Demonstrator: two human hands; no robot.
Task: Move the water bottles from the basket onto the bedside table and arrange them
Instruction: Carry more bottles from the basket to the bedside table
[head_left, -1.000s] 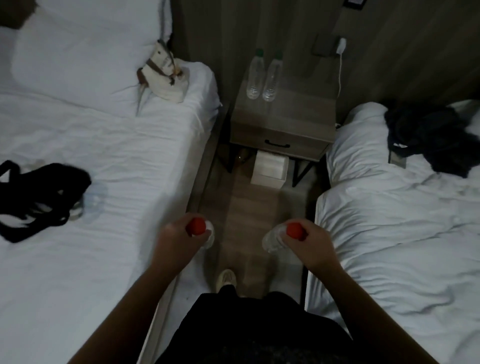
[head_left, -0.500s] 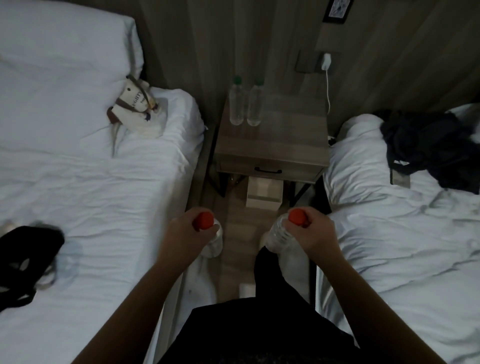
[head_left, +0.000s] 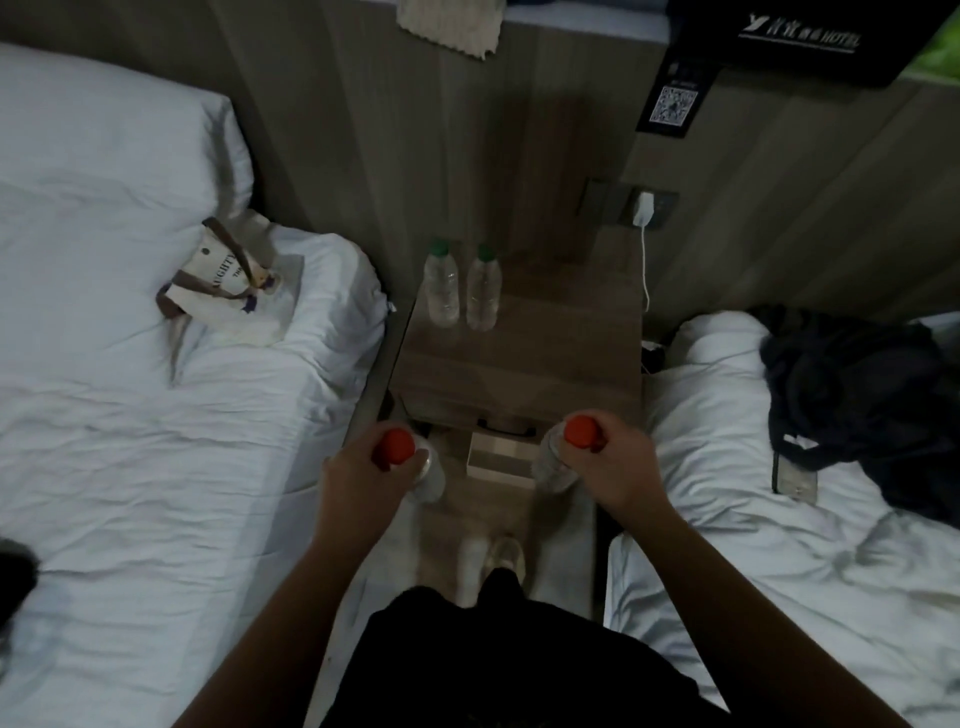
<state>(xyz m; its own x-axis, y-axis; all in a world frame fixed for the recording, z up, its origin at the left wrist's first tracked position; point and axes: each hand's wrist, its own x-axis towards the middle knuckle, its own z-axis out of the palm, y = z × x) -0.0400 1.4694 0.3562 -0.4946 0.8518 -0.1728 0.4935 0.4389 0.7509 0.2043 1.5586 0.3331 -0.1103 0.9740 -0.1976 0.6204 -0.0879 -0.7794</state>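
My left hand (head_left: 363, 480) grips a clear water bottle with a red cap (head_left: 394, 448), held upright over the floor. My right hand (head_left: 610, 462) grips a second red-capped bottle (head_left: 581, 432) the same way, just in front of the bedside table's drawer. The wooden bedside table (head_left: 524, 358) stands between the two beds. Two clear bottles with green caps stand side by side at its back left, the left one (head_left: 441, 286) next to the right one (head_left: 483, 288). The dark basket (head_left: 13, 577) shows only as an edge at the far left on the bed.
White beds flank a narrow floor aisle: left bed (head_left: 156, 441), right bed (head_left: 779, 519). A small cloth bag (head_left: 228, 280) lies on the left bed, dark clothing (head_left: 857, 395) on the right. A white box (head_left: 498, 457) sits under the table. A charger (head_left: 645, 208) hangs from the wall socket.
I have stepped closer to the bedside table with both bottles in hand. The table now fills more of the view, and the basket has slid almost out at the left.
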